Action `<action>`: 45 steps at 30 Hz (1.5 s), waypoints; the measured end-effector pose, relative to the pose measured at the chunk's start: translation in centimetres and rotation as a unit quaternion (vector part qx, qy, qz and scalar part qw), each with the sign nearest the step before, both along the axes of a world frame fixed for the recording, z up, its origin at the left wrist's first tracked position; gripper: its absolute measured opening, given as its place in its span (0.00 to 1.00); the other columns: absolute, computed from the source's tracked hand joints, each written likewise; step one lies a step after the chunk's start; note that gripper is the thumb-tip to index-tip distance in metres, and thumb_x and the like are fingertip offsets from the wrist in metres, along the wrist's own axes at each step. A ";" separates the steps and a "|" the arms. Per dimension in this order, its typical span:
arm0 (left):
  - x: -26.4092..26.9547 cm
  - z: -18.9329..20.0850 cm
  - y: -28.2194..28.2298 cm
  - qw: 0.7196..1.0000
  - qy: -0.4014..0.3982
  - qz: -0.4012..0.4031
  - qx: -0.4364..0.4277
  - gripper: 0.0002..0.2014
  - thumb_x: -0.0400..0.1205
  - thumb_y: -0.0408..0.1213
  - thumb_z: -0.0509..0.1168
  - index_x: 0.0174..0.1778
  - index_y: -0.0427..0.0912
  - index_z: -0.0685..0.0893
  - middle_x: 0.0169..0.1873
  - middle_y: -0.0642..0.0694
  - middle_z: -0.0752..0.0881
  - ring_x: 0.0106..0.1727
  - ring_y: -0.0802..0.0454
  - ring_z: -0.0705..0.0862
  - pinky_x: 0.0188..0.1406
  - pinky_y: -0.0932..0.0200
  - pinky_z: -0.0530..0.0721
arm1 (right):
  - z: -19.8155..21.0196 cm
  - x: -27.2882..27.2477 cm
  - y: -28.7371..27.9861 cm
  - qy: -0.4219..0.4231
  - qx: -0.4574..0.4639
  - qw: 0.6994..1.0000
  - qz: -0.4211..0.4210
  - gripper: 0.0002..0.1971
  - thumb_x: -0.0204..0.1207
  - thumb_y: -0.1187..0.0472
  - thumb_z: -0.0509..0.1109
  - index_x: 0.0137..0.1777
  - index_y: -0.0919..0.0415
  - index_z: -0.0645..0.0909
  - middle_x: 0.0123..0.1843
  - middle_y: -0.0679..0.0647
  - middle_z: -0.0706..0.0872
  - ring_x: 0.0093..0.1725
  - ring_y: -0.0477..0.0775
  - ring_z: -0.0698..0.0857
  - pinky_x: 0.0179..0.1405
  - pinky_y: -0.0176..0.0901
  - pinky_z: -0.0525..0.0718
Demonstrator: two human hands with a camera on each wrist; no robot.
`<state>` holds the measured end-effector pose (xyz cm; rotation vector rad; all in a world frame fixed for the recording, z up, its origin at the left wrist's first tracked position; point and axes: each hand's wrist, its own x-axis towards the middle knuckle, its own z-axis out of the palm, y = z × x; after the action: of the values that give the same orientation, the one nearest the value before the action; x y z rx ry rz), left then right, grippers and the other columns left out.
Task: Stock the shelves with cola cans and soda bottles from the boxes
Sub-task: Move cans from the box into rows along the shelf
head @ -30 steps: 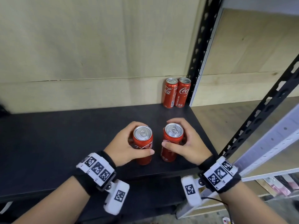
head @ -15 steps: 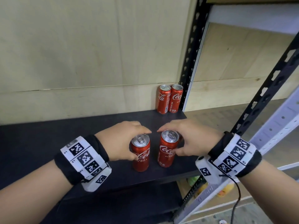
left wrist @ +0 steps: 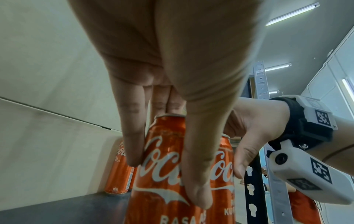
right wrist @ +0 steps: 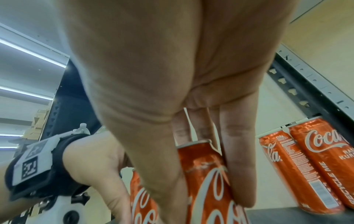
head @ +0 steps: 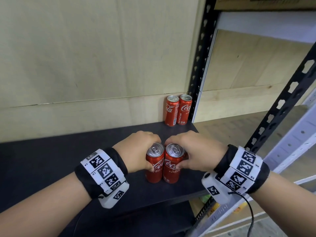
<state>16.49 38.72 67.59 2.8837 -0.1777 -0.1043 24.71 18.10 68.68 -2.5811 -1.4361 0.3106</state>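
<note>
Two red cola cans stand side by side and touching on the black shelf. My left hand grips the left can from its left side, thumb in front; the left wrist view shows the same can between thumb and fingers. My right hand grips the right can from its right side, and that can appears in the right wrist view. Two more red cola cans stand upright at the shelf's back right corner, against the wooden backing.
A black perforated upright rises behind the far cans. Another black upright and a pale metal rail slant at the right. A wooden panel backs the shelf. Below it lie colourful items.
Both hands brought their cans together until they touch and slid them a little deeper onto the shelf. The head view has tilted upward.
</note>
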 end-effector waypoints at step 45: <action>14.5 0.2 5.9 0.987 -0.105 0.095 0.071 0.30 0.72 0.33 0.80 0.70 0.41 0.78 0.64 0.44 0.81 0.63 0.44 0.82 0.61 0.55 0.77 | -2.3 12.8 10.6 -0.198 0.042 0.970 -0.136 0.33 0.77 0.51 0.76 0.79 0.54 0.69 0.74 0.53 0.79 0.74 0.61 0.77 0.73 0.59 0.71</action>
<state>31.00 44.58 67.78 3.0323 0.0721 0.2305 37.54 28.72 66.36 -2.8288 -1.1382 -0.3147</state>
